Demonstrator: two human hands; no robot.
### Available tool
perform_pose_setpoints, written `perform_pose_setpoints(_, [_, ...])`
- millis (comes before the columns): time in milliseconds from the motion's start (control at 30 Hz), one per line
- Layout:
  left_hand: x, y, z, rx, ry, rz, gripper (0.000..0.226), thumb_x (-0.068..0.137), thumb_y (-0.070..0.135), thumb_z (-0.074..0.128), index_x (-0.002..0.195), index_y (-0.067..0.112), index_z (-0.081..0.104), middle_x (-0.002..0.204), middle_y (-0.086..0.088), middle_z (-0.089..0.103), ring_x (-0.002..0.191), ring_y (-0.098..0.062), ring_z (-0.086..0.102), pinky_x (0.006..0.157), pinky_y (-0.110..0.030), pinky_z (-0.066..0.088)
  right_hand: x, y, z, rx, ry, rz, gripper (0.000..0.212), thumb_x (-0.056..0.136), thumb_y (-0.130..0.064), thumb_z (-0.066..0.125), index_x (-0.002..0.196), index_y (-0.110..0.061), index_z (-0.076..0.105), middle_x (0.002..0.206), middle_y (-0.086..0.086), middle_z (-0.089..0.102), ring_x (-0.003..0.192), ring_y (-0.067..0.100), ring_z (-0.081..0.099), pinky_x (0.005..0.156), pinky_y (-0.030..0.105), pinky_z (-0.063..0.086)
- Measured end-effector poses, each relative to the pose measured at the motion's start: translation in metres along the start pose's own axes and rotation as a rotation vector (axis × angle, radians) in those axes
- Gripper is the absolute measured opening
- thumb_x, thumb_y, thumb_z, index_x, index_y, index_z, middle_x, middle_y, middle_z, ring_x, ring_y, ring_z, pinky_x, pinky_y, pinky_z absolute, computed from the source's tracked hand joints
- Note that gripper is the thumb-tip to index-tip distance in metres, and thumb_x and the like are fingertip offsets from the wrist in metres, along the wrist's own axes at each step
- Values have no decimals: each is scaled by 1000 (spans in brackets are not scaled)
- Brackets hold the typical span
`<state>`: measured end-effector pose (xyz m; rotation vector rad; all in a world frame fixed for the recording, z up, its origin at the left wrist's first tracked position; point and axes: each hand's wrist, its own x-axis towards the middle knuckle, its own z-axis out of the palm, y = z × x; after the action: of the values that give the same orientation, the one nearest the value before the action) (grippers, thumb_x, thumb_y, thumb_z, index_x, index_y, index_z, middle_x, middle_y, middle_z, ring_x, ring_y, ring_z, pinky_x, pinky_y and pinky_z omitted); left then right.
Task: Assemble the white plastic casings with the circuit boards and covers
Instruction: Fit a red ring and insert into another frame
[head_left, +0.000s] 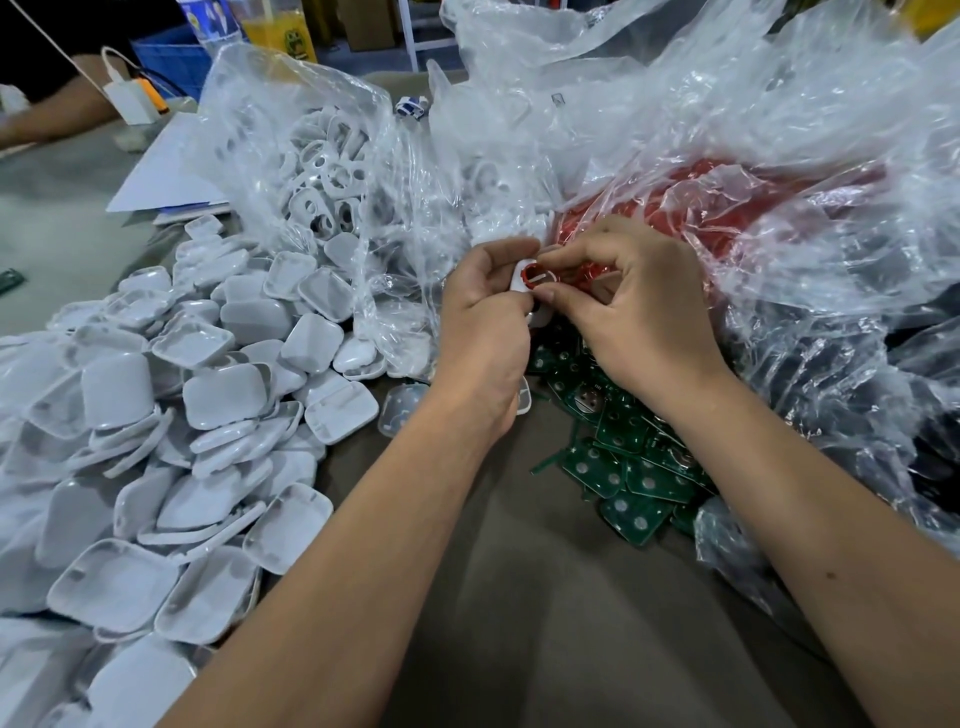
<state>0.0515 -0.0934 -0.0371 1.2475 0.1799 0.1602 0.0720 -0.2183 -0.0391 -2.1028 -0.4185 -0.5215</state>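
My left hand (480, 332) grips a small white plastic casing (519, 278) at the middle of the view. My right hand (634, 306) pinches a red ring-shaped part (535, 274) that sits in the casing's round opening. Both hands meet over the work, thumbs and forefingers curled round the pieces. Just below and right of the hands lies a heap of green circuit boards (628, 467). A large pile of white square covers (197, 415) fills the left side.
A clear bag of white casings (322, 171) stands behind the pile. A bag of red parts (727, 202) lies behind my right hand under crumpled plastic (779, 104). Another person's arm (57, 114) and a white charger (130, 98) are at the far left. Brown table surface (571, 623) lies between my forearms.
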Motion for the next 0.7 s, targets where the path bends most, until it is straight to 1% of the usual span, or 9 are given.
perform_pose_setpoints(67, [0,0,-1,-37,18,-18,36,92,-18,43,112,2,65,113,-21,71,112,-40,68,82,-38,54,0,0,0,20,-8,3,23,82,-17,88,104,-11,82,101,1,73,90,19,72,78,40,59])
perform_pose_setpoints(200, [0,0,-2,-84,40,-49,18,104,1,51,108,4,68,110,-18,73,107,-35,71,79,-36,57,0,1,0,36,-24,1,23,82,-16,88,104,-11,81,101,0,74,91,17,72,79,42,60])
perform_pose_setpoints(300, [1,0,-3,-107,40,-48,16,103,0,54,109,1,68,103,-16,73,94,-30,70,76,-35,57,0,1,1,34,-17,-8,22,83,-16,87,103,-12,81,101,-1,74,90,14,71,77,41,60])
perform_pose_setpoints(400, [2,2,-4,-165,29,-68,16,101,-4,55,111,-4,67,102,-21,72,91,-31,69,69,-32,57,-1,0,1,46,-18,-11,22,83,-16,87,105,-13,81,100,-1,73,93,12,71,77,40,61])
perform_pose_setpoints(433, [2,3,-5,-197,24,-82,16,100,-5,56,112,-6,67,102,-22,71,92,-31,69,69,-33,58,-1,0,1,50,-18,-10,22,84,-16,86,105,-13,81,100,-2,73,94,10,71,78,39,61])
perform_pose_setpoints(467, [2,3,-5,-236,19,-102,17,99,-6,57,113,-7,67,103,-24,71,92,-31,69,74,-36,61,-1,0,1,54,-18,-7,22,84,-17,86,106,-14,81,101,-3,73,95,9,70,79,38,61])
perform_pose_setpoints(533, [3,5,-6,-308,10,-149,17,96,-7,60,112,-7,67,107,-26,69,96,-32,68,89,-46,58,-1,0,-1,69,-20,0,22,85,-18,86,106,-15,80,101,-5,73,96,7,70,80,38,61])
perform_pose_setpoints(567, [3,6,-7,-332,5,-171,17,95,-8,60,110,-6,68,109,-26,69,98,-32,68,92,-48,57,-1,0,-1,79,-23,3,22,85,-18,86,106,-16,80,102,-6,73,97,7,70,80,37,61])
perform_pose_setpoints(700, [5,8,-9,-366,-14,-224,15,95,-9,59,103,-3,69,109,-24,70,99,-31,68,82,-38,60,-1,0,-1,106,-36,17,21,83,-16,87,103,-15,80,102,-7,74,96,7,71,79,37,61])
